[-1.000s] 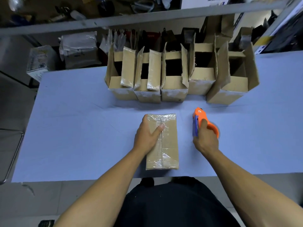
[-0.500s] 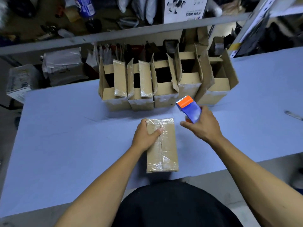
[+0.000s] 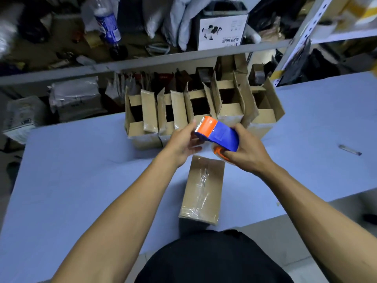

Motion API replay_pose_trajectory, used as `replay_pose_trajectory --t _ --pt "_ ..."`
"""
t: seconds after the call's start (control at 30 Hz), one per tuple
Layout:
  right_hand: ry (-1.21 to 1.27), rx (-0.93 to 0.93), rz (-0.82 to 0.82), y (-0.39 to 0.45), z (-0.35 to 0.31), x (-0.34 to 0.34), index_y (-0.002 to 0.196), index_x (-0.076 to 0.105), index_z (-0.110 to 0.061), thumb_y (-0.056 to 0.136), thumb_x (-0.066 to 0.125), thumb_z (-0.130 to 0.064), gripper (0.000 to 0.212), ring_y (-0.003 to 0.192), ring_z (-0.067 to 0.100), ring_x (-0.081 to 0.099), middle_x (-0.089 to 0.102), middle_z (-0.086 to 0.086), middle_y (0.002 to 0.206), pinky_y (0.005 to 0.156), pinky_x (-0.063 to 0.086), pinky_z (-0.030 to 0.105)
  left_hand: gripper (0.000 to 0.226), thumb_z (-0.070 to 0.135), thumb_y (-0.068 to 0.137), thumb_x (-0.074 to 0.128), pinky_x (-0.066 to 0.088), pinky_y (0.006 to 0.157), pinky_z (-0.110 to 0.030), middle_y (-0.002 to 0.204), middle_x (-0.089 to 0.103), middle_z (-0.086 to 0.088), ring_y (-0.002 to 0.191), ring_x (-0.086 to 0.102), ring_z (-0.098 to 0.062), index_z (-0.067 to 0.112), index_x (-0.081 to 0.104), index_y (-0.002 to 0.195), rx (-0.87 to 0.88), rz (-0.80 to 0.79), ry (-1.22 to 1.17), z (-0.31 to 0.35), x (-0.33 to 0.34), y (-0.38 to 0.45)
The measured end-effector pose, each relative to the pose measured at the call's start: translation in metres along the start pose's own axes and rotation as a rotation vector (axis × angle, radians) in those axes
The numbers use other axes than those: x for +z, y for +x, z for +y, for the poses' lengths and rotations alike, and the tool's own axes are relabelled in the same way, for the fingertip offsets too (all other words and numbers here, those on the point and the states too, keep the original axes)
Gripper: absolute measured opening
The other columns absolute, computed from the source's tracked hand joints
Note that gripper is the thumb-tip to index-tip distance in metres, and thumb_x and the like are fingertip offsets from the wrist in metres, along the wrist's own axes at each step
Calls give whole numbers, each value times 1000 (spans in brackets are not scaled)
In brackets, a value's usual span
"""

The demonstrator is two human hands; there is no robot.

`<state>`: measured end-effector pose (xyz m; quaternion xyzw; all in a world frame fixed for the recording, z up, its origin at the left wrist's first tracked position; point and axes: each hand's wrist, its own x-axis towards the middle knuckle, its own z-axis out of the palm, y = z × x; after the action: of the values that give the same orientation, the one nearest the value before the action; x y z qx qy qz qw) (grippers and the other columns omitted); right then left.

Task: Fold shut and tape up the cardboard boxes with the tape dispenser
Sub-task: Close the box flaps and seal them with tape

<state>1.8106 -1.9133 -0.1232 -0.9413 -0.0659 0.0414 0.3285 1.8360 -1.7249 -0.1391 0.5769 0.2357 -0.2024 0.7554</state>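
A closed cardboard box (image 3: 204, 186) with clear tape along its top seam lies on the blue table (image 3: 81, 170) in front of me. Above its far end my right hand (image 3: 244, 156) grips the blue and orange tape dispenser (image 3: 222, 135) in the air. My left hand (image 3: 181, 139) is at the dispenser's orange front end, with its fingers straight and touching it. Whether it pinches the tape end is not visible. Behind them stands a row of several open cardboard boxes (image 3: 230, 117) with their flaps up.
A small dark tool (image 3: 349, 150) lies on the table at the right. A grey shelf rail (image 3: 142, 62) runs behind the open boxes, with bags, a bottle and a white carton above it. Wrapped parcels (image 3: 75, 99) sit at the far left.
My right hand lifted the dispenser off the table and brought it over the taped box. My left hand left the box top and rose to the dispenser's front end.
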Motion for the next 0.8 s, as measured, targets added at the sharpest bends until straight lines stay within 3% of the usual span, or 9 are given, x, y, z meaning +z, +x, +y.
replay_pose_trajectory --t 0.17,0.3,0.43,0.5,0.57,0.67,0.8 --pt "78 -63 -63 9 6 -9 107 51 -28 73 77 -40 45 76 15 62 62 -7 89 66 52 33 16 13 93 63 43 63 -27 69 66 -5 62 57 -15 17 70 79 102 36 97 5 -4 6" --pt "2 -166 -87 14 16 -10 104 50 -30 76 77 -41 40 73 13 58 60 -10 88 60 40 10 25 0 91 62 38 54 -23 56 59 -5 45 45 -8 11 71 70 185 133 317 4 -7 14" --pt "-108 -249 -136 -1 42 -15 106 51 -29 80 73 -46 38 76 14 56 60 -11 91 60 40 14 25 5 92 66 39 49 -21 55 59 -2 48 45 -9 11 69 68 157 217 295 -17 -14 16" --pt "-160 -191 -141 -10 65 -18 107 53 -31 77 72 -49 40 80 18 60 64 -11 94 64 47 29 24 9 94 65 40 43 -16 57 60 -2 45 43 -8 9 66 69 154 263 320 -30 -27 21" --pt "-190 -170 -170 -15 82 -20 105 52 -31 76 71 -51 40 81 19 59 63 -11 93 66 49 35 23 12 94 66 42 43 -17 64 60 -6 48 42 -10 9 67 71 131 242 374 -41 -34 23" --pt "-174 -156 -186 -19 96 -19 104 52 -31 77 72 -51 40 78 18 57 61 -12 92 64 47 33 21 16 93 68 38 46 -20 67 64 -4 50 39 -11 12 71 72 138 223 428 -56 -34 27" --pt "-152 -105 -196 -24 107 -13 103 52 -31 77 72 -52 39 76 15 56 61 -12 90 62 48 33 24 25 91 71 39 59 -23 66 69 4 53 52 3 17 73 68 182 281 558 -67 -30 29"
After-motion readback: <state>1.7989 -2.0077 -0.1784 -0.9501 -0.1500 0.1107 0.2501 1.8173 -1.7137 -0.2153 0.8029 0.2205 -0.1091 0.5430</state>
